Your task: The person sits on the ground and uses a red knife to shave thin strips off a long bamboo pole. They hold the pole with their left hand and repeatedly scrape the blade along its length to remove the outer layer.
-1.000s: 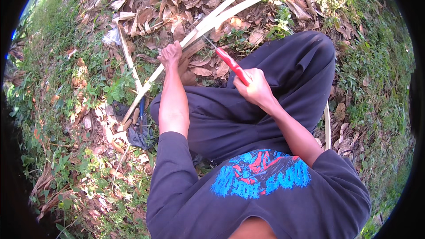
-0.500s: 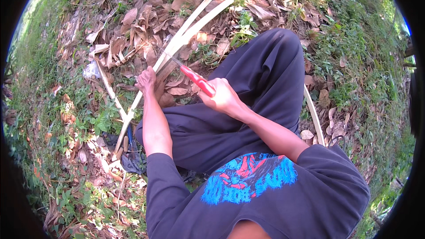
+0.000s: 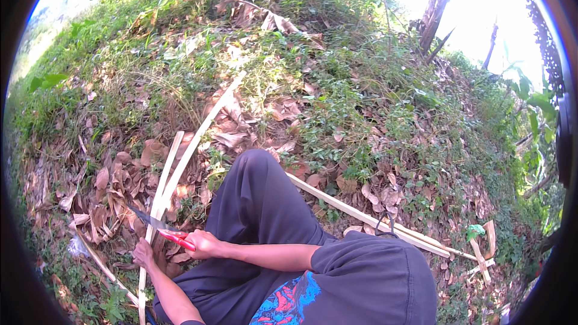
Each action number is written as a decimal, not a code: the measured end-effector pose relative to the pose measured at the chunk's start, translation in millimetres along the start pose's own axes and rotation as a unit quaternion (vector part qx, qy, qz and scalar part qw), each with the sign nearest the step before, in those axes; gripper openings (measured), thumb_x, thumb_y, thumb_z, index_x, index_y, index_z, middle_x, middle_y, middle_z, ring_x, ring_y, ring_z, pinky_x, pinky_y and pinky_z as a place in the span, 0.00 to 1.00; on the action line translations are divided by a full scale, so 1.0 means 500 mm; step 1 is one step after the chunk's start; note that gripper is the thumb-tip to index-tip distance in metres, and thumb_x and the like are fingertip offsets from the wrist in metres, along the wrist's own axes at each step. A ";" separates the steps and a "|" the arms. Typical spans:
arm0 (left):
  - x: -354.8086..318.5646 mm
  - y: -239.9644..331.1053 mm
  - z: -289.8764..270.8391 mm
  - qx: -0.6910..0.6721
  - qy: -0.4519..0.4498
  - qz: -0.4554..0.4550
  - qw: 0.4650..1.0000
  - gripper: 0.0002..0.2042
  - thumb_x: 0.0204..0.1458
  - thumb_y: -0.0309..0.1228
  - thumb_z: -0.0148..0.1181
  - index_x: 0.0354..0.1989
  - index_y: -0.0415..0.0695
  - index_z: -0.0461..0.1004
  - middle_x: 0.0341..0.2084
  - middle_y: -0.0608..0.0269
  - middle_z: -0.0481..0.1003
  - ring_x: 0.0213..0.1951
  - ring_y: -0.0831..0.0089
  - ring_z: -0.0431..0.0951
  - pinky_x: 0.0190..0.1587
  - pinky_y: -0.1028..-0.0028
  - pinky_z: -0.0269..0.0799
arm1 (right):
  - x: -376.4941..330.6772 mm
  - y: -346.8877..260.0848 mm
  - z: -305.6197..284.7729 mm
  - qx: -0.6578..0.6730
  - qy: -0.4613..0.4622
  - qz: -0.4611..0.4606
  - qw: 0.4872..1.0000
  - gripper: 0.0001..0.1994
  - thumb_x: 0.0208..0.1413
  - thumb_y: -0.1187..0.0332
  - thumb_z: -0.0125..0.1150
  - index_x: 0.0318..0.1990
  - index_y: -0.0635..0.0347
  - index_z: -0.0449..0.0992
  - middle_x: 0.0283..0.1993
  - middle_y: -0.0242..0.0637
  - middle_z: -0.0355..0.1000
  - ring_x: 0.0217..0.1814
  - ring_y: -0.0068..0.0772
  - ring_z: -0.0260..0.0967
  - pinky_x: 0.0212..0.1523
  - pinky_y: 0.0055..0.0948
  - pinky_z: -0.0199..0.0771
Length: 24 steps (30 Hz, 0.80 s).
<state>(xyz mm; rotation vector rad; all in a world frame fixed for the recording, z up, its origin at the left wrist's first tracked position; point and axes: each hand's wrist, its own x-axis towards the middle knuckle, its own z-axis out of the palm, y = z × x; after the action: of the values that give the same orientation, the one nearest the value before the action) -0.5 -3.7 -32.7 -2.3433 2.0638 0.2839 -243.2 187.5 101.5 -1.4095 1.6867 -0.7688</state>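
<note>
My right hand (image 3: 206, 244) is closed around the grip of a red-handled saw (image 3: 176, 238). Its long grey blade lies across a pale wooden strip (image 3: 158, 204), pointing up and to the left; the teeth are too small to make out. Just below the blade, my left hand (image 3: 143, 254) is wrapped around that strip, which runs from the lower left upward. The strip divides above the blade: a short branch (image 3: 171, 159) and a longer, curved one (image 3: 201, 129) reach over the leaves.
My bent knee (image 3: 256, 165) rises right of the saw. Another pale strip (image 3: 90, 250) lies at the left beside a clear plastic scrap (image 3: 77, 245). Long strips (image 3: 367, 216) lie behind my right side, with short pieces (image 3: 480, 259) further right. Dry leaves and weeds cover the sloping ground.
The view has tilted up and swung right, bringing trees and the strips at the right into sight. The saw blade now shows lengthwise across the strip; both hands keep their hold.
</note>
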 end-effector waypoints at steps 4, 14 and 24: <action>-0.007 -0.005 -0.010 0.001 -0.002 -0.001 1.000 0.32 0.62 0.54 0.33 0.42 0.42 0.82 0.43 0.47 0.80 0.48 0.44 0.79 0.51 0.38 0.64 | 0.022 0.015 0.033 -0.018 0.006 -0.007 1.000 0.09 0.49 0.65 0.55 0.22 0.59 0.73 0.24 0.52 0.74 0.31 0.55 0.76 0.34 0.50 0.75; 0.002 -0.022 0.027 -0.028 0.039 0.048 0.998 0.29 0.62 0.54 0.35 0.38 0.46 0.82 0.40 0.50 0.81 0.45 0.44 0.78 0.49 0.41 0.65 | 0.004 0.000 0.024 -0.024 0.008 -0.023 0.999 0.10 0.50 0.64 0.55 0.23 0.61 0.74 0.23 0.54 0.74 0.30 0.58 0.76 0.34 0.51 0.76; -0.001 -0.018 0.025 -0.029 0.034 0.042 0.998 0.31 0.63 0.56 0.34 0.38 0.44 0.82 0.41 0.44 0.80 0.46 0.40 0.77 0.50 0.42 0.65 | -0.004 -0.002 0.019 -0.048 0.016 -0.038 0.998 0.10 0.49 0.64 0.56 0.24 0.61 0.74 0.24 0.54 0.74 0.31 0.58 0.76 0.33 0.50 0.76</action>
<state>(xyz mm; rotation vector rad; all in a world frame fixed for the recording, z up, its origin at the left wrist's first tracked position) 6.8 -0.6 -45.7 -2.3344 2.2177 0.2740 -234.3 189.8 98.1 -1.5428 1.7225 -0.7659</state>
